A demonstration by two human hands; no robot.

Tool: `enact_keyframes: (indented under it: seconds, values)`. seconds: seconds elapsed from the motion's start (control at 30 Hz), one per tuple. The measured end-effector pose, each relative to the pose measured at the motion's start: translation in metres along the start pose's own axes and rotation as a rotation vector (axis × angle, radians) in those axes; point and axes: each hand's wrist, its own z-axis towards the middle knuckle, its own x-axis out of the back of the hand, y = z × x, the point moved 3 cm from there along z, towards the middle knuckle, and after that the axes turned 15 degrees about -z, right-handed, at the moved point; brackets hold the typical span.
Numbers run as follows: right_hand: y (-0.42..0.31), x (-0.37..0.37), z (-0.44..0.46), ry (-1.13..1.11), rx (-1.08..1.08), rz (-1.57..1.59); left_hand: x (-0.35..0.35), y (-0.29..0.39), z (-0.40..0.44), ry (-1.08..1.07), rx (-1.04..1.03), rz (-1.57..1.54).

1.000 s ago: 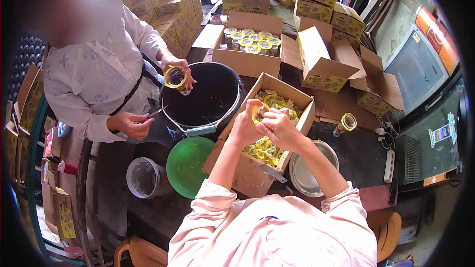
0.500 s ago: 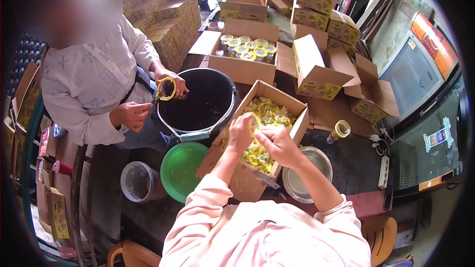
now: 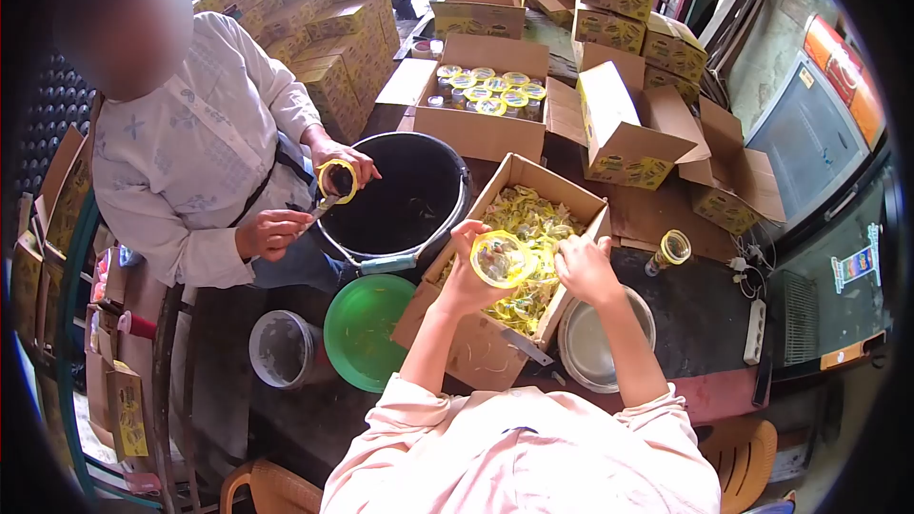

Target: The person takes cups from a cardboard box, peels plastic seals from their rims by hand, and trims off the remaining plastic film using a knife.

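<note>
In the head view, my left hand (image 3: 460,278) grips a clear plastic cup with a yellow rim (image 3: 503,259), its round end facing up toward me. My right hand (image 3: 586,270) is beside it, over the right edge of an open cardboard box (image 3: 592,227). Its fingers are bent together, and whatever they hold is too small to make out. Crumpled yellow and clear plastic pieces (image 3: 528,214) fill the box. A metal blade (image 3: 526,346) lies across the box's near flap.
Across from me a co-worker (image 3: 205,148) works a knife at a yellow-rimmed cup above a black bucket (image 3: 381,257). A green basin (image 3: 357,343), a grey pail (image 3: 278,347), a metal bowl (image 3: 595,371) and another cup (image 3: 672,247) stand around. Behind is a carton of cups (image 3: 476,133).
My hands have moved apart, with the cup now turned round-end up in my left hand. My right hand has shifted right. The co-worker's knife is now at the cup's rim. The view has shifted slightly.
</note>
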Motion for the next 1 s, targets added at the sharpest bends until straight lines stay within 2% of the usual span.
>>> enact_keyframes:
  seconds: [0.07,0.2,0.27,0.3,0.37,0.4,0.5,0.53,0.63,0.7,0.87,1.0]
  values:
    - [-0.002,-0.015,0.002,-0.079,0.032,-0.074,0.004,0.004,-0.004,-0.071,0.048,-0.006]
    - [-0.009,-0.012,0.005,-0.047,0.038,0.097,0.015,0.014,-0.009,-0.144,0.311,-0.155]
    - [-0.008,-0.016,0.009,-0.015,0.056,0.166,0.018,0.011,-0.015,-0.074,0.292,-0.257]
    - [-0.007,-0.012,0.010,0.016,0.073,0.238,0.021,0.007,-0.018,-0.038,0.280,-0.308]
    - [-0.010,-0.002,0.014,0.075,0.111,0.383,0.030,-0.006,-0.022,-0.046,0.260,-0.184]
    - [-0.012,0.008,0.016,0.193,0.119,0.521,0.032,-0.010,-0.027,-0.054,0.267,-0.163]
    - [-0.043,0.053,0.010,0.377,0.210,0.655,0.028,0.001,-0.024,-0.088,0.282,-0.158]
    - [-0.053,0.056,0.010,0.464,0.295,0.649,0.024,0.008,-0.022,-0.103,0.291,-0.167]
    - [-0.076,0.065,0.011,0.478,0.405,0.468,0.018,0.028,-0.016,-0.187,0.285,-0.028]
    - [-0.080,0.064,0.012,0.534,0.457,0.421,0.018,0.025,-0.019,-0.165,0.193,0.043]
    - [-0.084,0.064,0.010,0.624,0.657,0.209,0.017,0.033,-0.018,-0.063,0.264,0.001]
    - [-0.088,0.069,0.011,0.690,0.675,-0.053,0.011,0.054,-0.012,-0.105,0.289,0.152]
